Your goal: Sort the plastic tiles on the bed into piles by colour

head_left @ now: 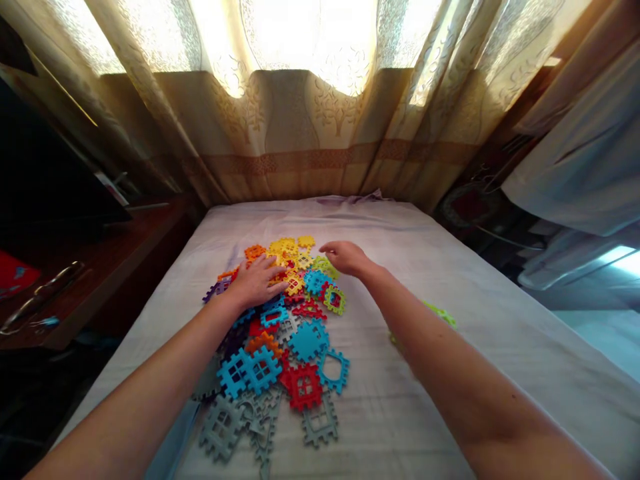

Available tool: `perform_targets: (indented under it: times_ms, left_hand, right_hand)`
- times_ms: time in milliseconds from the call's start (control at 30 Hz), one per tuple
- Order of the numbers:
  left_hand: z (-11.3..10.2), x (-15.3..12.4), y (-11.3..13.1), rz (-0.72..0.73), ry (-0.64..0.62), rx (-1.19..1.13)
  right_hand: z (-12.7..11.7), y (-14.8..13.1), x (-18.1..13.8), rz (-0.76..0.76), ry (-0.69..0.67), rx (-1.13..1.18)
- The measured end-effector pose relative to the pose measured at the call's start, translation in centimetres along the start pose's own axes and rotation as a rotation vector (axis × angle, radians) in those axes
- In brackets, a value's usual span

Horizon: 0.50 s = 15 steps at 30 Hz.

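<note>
"Going from the left, how would this pile of toothed pieces (pixel 307 340) on the bed (pixel 395 233) handle?"

"Light and stiff, I think, perhaps slightly slippery; one should pinch a piece by its toothed edge."

"And the pose?"

"The left hand (pixel 255 281) lies over the pile, palm down, fingers spread wide. The right hand (pixel 346 257) is near its right side, fingers curled inward; I cannot tell whether it holds something."

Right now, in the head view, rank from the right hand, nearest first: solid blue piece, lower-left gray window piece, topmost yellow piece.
1. Topmost yellow piece, far end
2. Solid blue piece, mid-pile
3. Gray window piece, near left end
</note>
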<state>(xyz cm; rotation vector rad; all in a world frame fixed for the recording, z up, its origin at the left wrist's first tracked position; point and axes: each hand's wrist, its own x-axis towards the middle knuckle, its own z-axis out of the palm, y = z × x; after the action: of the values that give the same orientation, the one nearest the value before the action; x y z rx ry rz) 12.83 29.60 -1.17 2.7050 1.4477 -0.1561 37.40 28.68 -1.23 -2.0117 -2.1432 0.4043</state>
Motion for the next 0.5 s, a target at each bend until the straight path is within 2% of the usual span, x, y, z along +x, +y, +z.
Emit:
perform_targets:
  times_ms: [67,167,233,333,433,500]
  left_hand:
    - [-0.7,-0.6,-0.1,0.013,0.008,0.029]
    - [-1.4,-1.4,0.4,0.031,0.076,0.049]
    - [-1.4,-1.9,1.7,0.08,0.135,0.022]
    - [-0.7,-2.7,5.1,0.211,0.168,-0.056]
    - [0.4,-3.2,8.6,0.325,0.133,-0.079]
    - [1.0,-3.5,10.0,0.334,0.114,-0.045]
  right_hand:
    - [-0.9,1.2,0.7,0.025,-0.044,-0.083]
    - [-0.8,1.7,1.1,-0.11,-0.187,-0.169]
    - [-0.3,1.5,0.8,-0.139,-0.214,-0.202]
    - [0.2,1.4,0.2,-0.031,-0.159,-0.185]
    - [0.2,1.8,-0.5,0.087,-0.112,-0.139]
    - [0.2,2.1,-1.0,0.132,-0.091,-0.132]
